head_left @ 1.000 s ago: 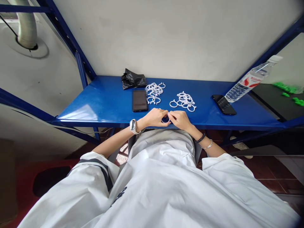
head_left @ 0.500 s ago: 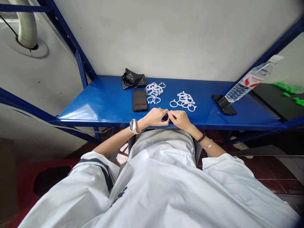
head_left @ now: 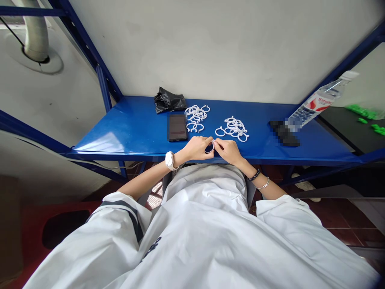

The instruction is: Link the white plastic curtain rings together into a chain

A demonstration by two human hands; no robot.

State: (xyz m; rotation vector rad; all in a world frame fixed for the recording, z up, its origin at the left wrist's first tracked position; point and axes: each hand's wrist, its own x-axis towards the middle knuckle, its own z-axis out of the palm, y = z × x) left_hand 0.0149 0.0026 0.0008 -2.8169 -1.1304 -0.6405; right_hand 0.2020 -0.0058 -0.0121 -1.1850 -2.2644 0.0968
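Note:
Near the table's front edge, my left hand (head_left: 197, 148) and my right hand (head_left: 230, 152) meet around one white plastic ring (head_left: 209, 152), which looks like a curtain ring. The left fingers are curled around its left side. At its upper right, my right thumb and fingertips pinch it. The fingers partly hide the ring, so its ends are not clear. Just beyond my right hand lies a loose pile of similar white rings (head_left: 235, 127). Another pile of white rings, several with a visible gap, (head_left: 197, 114) lies farther back, beyond my left hand.
A dark phone (head_left: 177, 127) lies left of the rings, with a crumpled black plastic bag (head_left: 170, 100) behind it. On the right, a water bottle (head_left: 319, 102) stands by a blurred-out black phone (head_left: 284, 133). Blue frame posts border the blue table (head_left: 135, 124).
Both hands stay in nearly the same place on the ring. My left wrist has turned very slightly. The piles have not moved.

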